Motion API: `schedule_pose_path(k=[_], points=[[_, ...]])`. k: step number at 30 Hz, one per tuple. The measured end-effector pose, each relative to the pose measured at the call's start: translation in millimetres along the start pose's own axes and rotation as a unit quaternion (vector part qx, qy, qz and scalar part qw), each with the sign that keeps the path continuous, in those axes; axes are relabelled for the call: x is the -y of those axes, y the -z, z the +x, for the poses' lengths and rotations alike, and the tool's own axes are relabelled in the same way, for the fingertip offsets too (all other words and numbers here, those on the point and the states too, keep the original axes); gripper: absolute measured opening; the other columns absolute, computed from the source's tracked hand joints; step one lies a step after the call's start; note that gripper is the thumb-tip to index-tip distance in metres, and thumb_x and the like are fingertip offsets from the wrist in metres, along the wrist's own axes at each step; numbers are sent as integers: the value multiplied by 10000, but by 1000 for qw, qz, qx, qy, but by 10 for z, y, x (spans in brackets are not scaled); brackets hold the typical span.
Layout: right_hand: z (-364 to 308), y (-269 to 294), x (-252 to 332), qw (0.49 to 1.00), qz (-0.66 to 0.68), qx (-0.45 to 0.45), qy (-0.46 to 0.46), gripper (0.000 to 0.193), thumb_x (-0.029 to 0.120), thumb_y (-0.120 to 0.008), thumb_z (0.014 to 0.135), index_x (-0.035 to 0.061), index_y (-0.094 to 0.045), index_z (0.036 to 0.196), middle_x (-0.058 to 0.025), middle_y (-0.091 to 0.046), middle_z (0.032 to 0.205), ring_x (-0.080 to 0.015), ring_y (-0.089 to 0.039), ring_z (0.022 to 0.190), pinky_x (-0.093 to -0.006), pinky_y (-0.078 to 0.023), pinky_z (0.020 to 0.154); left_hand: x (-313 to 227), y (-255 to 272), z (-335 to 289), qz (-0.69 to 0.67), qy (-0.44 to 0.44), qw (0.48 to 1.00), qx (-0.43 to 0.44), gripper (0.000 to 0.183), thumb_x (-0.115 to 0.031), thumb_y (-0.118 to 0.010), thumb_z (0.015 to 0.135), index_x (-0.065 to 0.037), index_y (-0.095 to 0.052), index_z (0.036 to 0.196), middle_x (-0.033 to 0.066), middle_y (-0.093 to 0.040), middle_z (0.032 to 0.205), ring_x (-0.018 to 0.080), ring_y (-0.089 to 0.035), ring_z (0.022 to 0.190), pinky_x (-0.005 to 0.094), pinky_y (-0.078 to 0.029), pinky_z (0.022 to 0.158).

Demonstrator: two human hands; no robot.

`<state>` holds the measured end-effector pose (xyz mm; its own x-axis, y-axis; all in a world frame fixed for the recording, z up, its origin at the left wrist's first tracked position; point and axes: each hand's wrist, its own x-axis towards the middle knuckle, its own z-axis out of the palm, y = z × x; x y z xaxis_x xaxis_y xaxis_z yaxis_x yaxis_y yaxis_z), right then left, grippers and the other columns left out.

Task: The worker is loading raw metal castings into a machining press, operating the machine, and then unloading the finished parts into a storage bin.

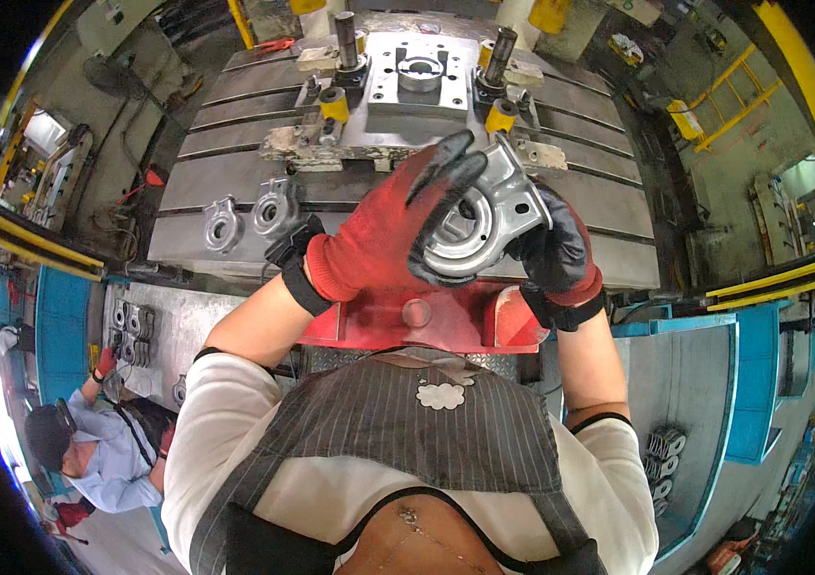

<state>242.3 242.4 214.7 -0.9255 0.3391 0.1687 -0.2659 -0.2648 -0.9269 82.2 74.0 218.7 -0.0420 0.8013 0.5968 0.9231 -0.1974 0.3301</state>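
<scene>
A stamped metal bracket (pixel 471 251) with a round ring end and a flanged plate is held up in front of me, tilted, above the near side of the press bed. My left hand (pixel 398 216), in a red and black work glove, grips its ring side, with the fingers partly hidden behind it. Around the flange on the other side closes my gloved right hand (pixel 565 244). Two similar metal brackets (pixel 275 207) lie on the bed to the left of my left hand. Beyond my hands stands a die (pixel 417 110) with a round metal seat.
Upright guide posts (pixel 346 42) and yellow blocks (pixel 333 103) flank the die on the slotted press bed (pixel 216 144). A red machine part (pixel 407 321) sits under my forearms. At left a co-worker (pixel 105 450) stands by a table of brackets; a blue-edged bin (pixel 685 383) holds several more at right.
</scene>
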Motion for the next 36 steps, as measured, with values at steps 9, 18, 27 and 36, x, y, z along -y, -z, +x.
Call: schedule_pose_path(k=[9,18,27,36], points=[[-43,-480,-179,996,58,57,32,567,303,-630,829,23,-422,1275,-18,-601,970,-81,-523,703,-211,-408,588,-80,431,-406,13,-8,995,-101,1058,-420,-818,541,-32,-264,1354,274,-252,1367,440,-281,1268,474,-267,1039],[105,-926,-252,977,15,214,-23,655,119,-632,808,18,-302,1366,-131,-373,1366,-213,-367,1251,-343,-253,1058,85,265,-815,-801,194,534,-188,762,-569,-531,785,-85,-338,1340,123,-342,1386,322,-399,1225,453,-326,1026],[-108,420,-943,822,-566,-38,54,541,191,-633,798,28,-435,1275,-162,-483,1259,-286,-463,1160,-355,-331,995,755,328,-1538,-856,170,396,-286,721,-482,-562,797,-111,-313,1363,132,-309,1405,339,-331,1262,523,-330,998],[-889,899,-1762,665,-746,-21,-16,623,353,-619,734,66,-441,1257,-171,-449,1259,-354,-388,1169,-470,-240,1043,2275,649,-2994,256,538,801,-56,1055,-496,-785,527,-94,-287,1366,238,-350,1323,382,-374,1197,417,-331,1006]])
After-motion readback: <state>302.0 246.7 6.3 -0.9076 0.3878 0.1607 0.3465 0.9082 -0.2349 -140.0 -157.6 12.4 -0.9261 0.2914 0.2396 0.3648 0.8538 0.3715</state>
